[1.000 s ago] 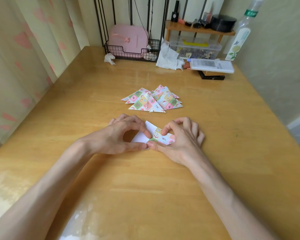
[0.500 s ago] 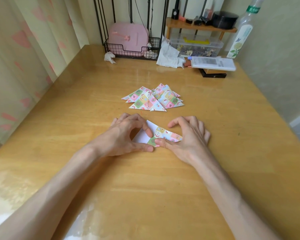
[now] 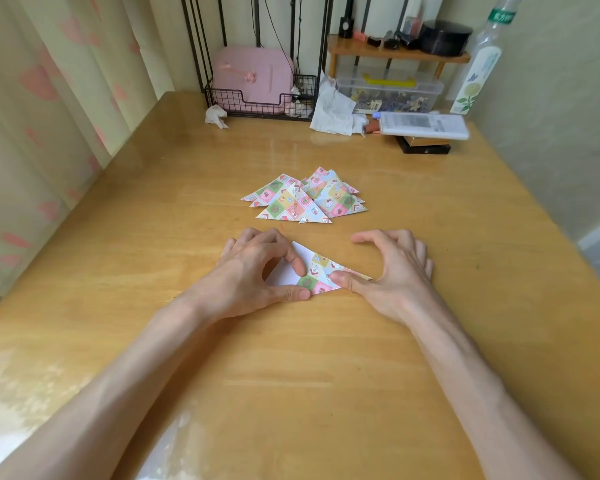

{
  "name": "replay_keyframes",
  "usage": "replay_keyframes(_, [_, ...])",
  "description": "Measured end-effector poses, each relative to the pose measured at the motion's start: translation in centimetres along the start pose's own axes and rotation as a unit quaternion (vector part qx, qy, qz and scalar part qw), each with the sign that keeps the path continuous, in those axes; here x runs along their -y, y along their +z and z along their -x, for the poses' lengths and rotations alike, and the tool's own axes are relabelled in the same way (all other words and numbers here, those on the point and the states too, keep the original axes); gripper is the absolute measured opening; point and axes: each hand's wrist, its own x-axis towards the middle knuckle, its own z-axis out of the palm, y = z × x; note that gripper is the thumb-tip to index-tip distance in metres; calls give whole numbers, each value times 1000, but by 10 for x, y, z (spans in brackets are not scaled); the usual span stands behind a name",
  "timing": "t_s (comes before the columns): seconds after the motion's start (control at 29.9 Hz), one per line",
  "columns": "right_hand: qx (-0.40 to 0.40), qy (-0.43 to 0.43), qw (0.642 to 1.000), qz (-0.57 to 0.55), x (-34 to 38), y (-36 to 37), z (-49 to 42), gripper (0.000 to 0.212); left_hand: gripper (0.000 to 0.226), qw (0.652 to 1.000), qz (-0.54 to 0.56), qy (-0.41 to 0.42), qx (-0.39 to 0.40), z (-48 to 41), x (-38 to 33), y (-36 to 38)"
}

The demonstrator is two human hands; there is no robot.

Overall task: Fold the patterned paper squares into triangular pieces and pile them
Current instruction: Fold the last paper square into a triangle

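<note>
You are pressing the thumb and forefinger of your left hand (image 3: 253, 271) down on the white side of the paper square (image 3: 317, 271) on the worktop (image 3: 326, 358), while the thumb of your right hand (image 3: 392, 271) is flattening its patterned flap, the pile of folded triangles (image 3: 302, 202) lying just beyond.

Well beyond the left hand (image 3: 253, 268), a pink case (image 3: 253, 81) is sitting in a wire basket (image 3: 243, 107), a crumpled tissue (image 3: 216, 116) lying beside it. Beyond the right hand (image 3: 395, 268), a clear box (image 3: 388, 90), perhaps holding trinkets, is standing near a tall bottle (image 3: 478, 64).
</note>
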Motion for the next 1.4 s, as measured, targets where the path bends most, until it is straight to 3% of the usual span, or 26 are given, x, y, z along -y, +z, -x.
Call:
replay_keyframes(0.33, [18,43,999,-15,-11,-15,-2,65,41,1000,2,-4,0,1,-1,-1])
replay_keyframes(0.54, [19,38,999,-9,-11,-18,-2,48,32,1000,7,14,4,1,1,-2])
replay_keyframes(0.64, [-2,7,999,-32,-9,-17,-2,28,12,997,61,38,-28,-1,6,-5])
replay_keyframes(0.7, [-12,-23,999,-44,-6,-15,-1,19,17,993,94,33,-66,-2,8,-5])
replay_keyframes(0.9, [6,-74,997,-25,5,-4,6,33,34,992,46,5,-115,-1,3,0])
replay_keyframes(1.0, [-6,-95,995,-35,8,-2,7,36,31,992,16,4,-125,1,-6,6])
replay_keyframes(1.14, [-56,-181,977,-94,14,-1,10,21,25,989,55,1,-136,1,-13,2])
replay_keyframes(1.27, [-9,-240,965,-103,16,5,13,11,19,986,128,6,-108,2,-14,-3])
replay_keyframes(1.4, [-6,-238,967,-91,9,5,9,10,24,985,160,25,-53,1,-16,-3])
